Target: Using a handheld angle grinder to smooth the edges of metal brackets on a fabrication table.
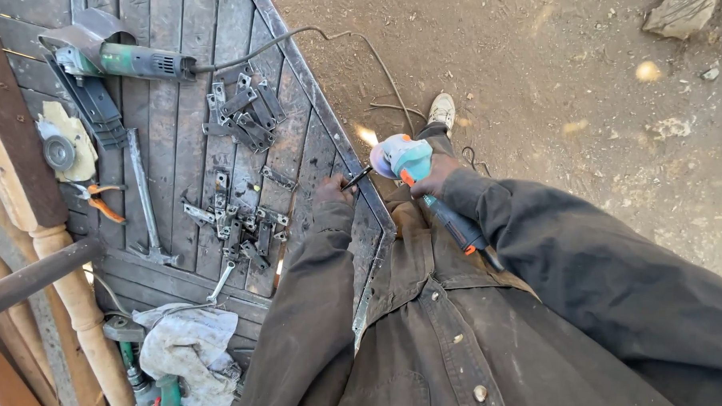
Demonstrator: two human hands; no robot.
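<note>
Your dark jacket (pixel 484 343) fills the near edge of the view, both sleeves reaching out over the corner of the wooden worktop (pixel 179 141). Your right hand (pixel 435 177) is wrapped tight around a small teal and orange grinder (pixel 414 166), its disc just off the worktop's metal-edged corner. Your left hand (pixel 332 190) is pinched shut on a small dark metal piece (pixel 357 179), held at that corner so its tip sits just beside the disc; whether the two are touching, you cannot tell from here. Judging by the layout, one piece is in hand and many wait: a pile of flat metal brackets (pixel 242 112) lies beyond your left hand, and a second scatter of brackets (pixel 236 219) lies just to its outer side. Nothing shows which of these are finished. Farther out on that side lie a long hammer (pixel 143 199), orange pliers (pixel 97 200) and a bigger green grinder (pixel 122 58). No box or tray is in view; the pieces lie loose, with a crumpled white rag (pixel 188 349) nearer your left elbow.
</note>
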